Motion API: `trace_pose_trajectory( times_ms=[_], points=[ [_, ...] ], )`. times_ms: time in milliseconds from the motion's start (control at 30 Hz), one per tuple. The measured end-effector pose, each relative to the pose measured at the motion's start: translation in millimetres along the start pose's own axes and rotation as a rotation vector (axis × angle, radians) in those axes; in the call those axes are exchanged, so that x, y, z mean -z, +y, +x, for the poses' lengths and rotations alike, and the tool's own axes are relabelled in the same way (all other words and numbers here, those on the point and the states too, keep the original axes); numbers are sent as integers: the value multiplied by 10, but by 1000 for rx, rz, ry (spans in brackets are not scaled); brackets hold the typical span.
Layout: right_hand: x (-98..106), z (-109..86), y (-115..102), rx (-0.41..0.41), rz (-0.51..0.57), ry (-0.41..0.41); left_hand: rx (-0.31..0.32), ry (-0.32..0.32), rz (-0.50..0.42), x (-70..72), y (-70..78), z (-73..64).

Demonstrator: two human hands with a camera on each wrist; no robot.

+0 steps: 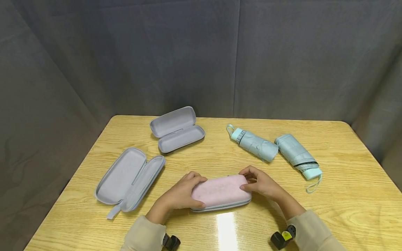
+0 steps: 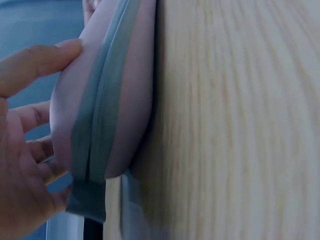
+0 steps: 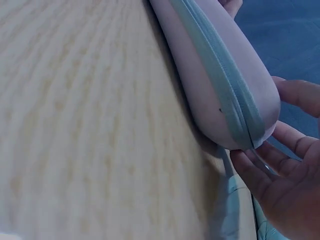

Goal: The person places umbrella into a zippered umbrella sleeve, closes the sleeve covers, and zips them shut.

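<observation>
A pink zippered glasses case (image 1: 221, 191) lies on the table, its lid down and its grey-green zipper band (image 3: 225, 80) running along the side. My left hand (image 1: 183, 191) grips the left end, thumb at the front and fingers over the far side. In the left wrist view a fabric tab (image 2: 87, 200) sticks out at that end, close to the fingers. My right hand (image 1: 262, 183) holds the opposite end, thumb on the top and fingers around the far corner. The right wrist view shows those fingers (image 3: 272, 155) against the rounded end.
To the left lies an opened grey zip case (image 1: 119, 177) with a pull tab. Behind it stands an opened grey hard glasses case (image 1: 176, 122). Two folded mint umbrellas, one (image 1: 257, 144) nearer the middle and another (image 1: 296, 153) further right, lie at the back right of the wooden table (image 1: 345, 209).
</observation>
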State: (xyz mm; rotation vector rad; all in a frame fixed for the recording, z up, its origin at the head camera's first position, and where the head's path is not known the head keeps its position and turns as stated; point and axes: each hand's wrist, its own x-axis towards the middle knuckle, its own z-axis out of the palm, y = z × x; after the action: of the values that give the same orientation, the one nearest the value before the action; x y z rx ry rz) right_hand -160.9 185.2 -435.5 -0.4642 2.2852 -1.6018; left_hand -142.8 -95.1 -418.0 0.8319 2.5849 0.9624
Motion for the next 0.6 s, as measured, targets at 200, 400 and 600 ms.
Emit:
trace_pose_trajectory(
  times_ms=[200,400,600],
  points=[
    [0,85,-16,9,-66,-10,-7,25,109,-46,60,39],
    [21,263,-50,13,-70,-122,-17,34,110,-51,55,53],
    [37,445,-104,32,-102,-241,-6,19,98,-40,56,53]
  ],
)
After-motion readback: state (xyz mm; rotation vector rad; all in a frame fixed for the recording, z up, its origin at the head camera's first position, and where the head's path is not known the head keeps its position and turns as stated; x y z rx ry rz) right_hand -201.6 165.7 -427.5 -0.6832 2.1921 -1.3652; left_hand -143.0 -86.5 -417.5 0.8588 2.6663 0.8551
